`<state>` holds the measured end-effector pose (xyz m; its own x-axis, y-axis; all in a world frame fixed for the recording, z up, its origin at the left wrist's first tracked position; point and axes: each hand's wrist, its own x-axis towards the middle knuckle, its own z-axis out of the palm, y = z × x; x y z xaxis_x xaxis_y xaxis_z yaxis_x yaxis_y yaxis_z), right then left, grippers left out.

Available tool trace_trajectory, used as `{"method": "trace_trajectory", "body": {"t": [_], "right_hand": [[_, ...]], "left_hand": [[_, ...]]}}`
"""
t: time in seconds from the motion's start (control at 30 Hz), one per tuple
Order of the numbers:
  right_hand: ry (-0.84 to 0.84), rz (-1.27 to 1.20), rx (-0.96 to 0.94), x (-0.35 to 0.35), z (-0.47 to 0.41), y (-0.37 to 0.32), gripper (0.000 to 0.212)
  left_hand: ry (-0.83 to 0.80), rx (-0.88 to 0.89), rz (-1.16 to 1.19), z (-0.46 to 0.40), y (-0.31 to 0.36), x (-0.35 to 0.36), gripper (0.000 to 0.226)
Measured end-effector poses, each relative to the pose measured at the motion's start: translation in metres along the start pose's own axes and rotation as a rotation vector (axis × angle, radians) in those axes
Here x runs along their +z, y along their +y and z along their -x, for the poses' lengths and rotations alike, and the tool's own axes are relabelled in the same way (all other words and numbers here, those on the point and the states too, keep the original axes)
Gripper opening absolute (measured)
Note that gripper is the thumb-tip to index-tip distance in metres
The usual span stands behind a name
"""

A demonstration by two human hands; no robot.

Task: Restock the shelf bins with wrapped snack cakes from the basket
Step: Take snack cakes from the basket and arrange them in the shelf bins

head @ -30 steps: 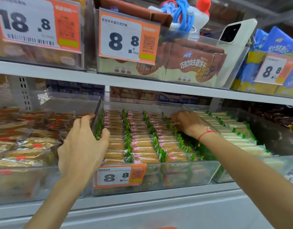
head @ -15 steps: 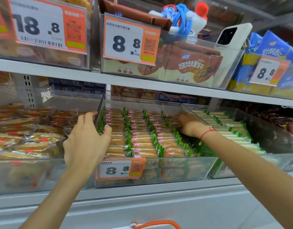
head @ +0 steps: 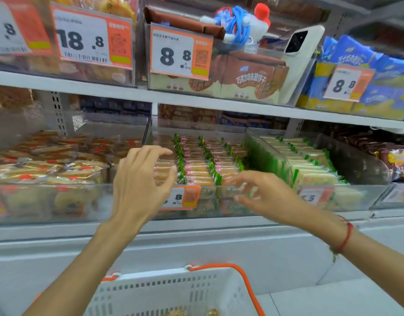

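basket [head: 173,290]: white, slotted, orange handle
snack cakes [head: 196,160]: green-edged wrappers
price tag [head: 180,53]: white and orange
wrist cord [head: 346,236]: red

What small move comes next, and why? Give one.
Probably lower a hand to the white basket for more cakes. Both the left hand and right hand are open and empty in front of the middle bin, while a few wrapped snack cakes show in the basket.
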<state>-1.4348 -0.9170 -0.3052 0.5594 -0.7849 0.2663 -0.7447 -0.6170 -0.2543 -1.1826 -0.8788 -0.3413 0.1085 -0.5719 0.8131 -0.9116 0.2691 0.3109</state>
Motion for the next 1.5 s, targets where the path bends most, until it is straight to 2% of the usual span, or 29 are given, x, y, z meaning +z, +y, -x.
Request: {"method": "trace_trajectory", "body": {"t": [0.07, 0.1, 0.2, 0.37, 0.5, 0.57, 0.67, 0.77, 0.83, 0.9, 0.97, 1.07, 1.13, 1.23, 1.3, 1.4, 1.47, 1.5], "right_hand": [[-0.088, 0.029, -0.040, 0.020, 0.017, -0.011, 0.029], [-0.145, 0.044, -0.043, 0.032, 0.024, -0.014, 0.031], [-0.328, 0.092, -0.033, 0.074, 0.040, -0.016, 0.038], [-0.637, 0.246, -0.050, 0.155, 0.054, -0.005, 0.038], [-0.878, 0.237, 0.009, 0.218, 0.070, 0.002, 0.036], [-0.947, 0.190, 0.081, 0.244, 0.082, 0.005, 0.035], [-0.994, 0.166, 0.125, 0.278, 0.109, 0.007, 0.032], [-1.001, 0.216, 0.055, 0.307, 0.139, 0.008, 0.028], [-0.964, 0.229, -0.078, 0.328, 0.160, 0.008, 0.030], [-0.963, 0.261, -0.260, 0.348, 0.178, 0.008, 0.041], [-1.030, 0.335, -0.391, 0.362, 0.192, 0.002, 0.050], [-1.087, 0.396, -0.463, 0.376, 0.210, -0.011, 0.058], [-1.053, 0.403, -0.468, 0.378, 0.216, -0.018, 0.047], [-1.015, 0.327, -0.413, 0.375, 0.210, -0.022, 0.033], [-1.094, 0.236, -0.322, 0.367, 0.201, -0.020, 0.031], [-1.145, 0.106, -0.170, 0.350, 0.184, -0.018, 0.027], [-1.094, -0.053, -0.010, 0.331, 0.164, -0.023, 0.027], [-1.052, -0.153, 0.061, 0.319, 0.151, -0.027, 0.026]], "left_hand": [[-0.054, 0.006, 0.024, 0.019, 0.012, -0.012, 0.019], [-0.120, -0.049, 0.055, 0.029, 0.017, -0.018, 0.012], [-0.449, -0.273, 0.077, 0.065, 0.016, -0.026, 0.007], [-0.951, -0.376, -0.040, 0.150, -0.016, -0.009, 0.023], [-1.195, -0.515, -0.037, 0.228, -0.050, 0.011, 0.028], [-1.267, -0.566, -0.049, 0.260, -0.065, 0.015, 0.030], [-1.370, -0.551, -0.132, 0.308, -0.081, 0.018, 0.027], [-1.505, -0.493, -0.138, 0.353, -0.085, 0.019, 0.029], [-1.608, -0.479, -0.094, 0.378, -0.081, 0.017, 0.032], [-1.664, -0.461, -0.047, 0.393, -0.078, 0.016, 0.033], [-1.663, -0.461, -0.005, 0.399, -0.076, 0.018, 0.032], [-1.721, -0.469, 0.017, 0.403, -0.071, 0.019, 0.030], [-1.739, -0.458, -0.022, 0.407, -0.069, 0.019, 0.026], [-1.714, -0.516, -0.071, 0.412, -0.069, 0.018, 0.021], [-1.714, -0.509, -0.122, 0.410, -0.067, 0.018, 0.021], [-1.701, -0.600, -0.103, 0.397, -0.064, 0.019, 0.022], [-1.658, -0.756, 0.086, 0.379, -0.065, 0.021, 0.021], [-1.581, -0.909, 0.255, 0.364, -0.063, 0.022, 0.017]]}}
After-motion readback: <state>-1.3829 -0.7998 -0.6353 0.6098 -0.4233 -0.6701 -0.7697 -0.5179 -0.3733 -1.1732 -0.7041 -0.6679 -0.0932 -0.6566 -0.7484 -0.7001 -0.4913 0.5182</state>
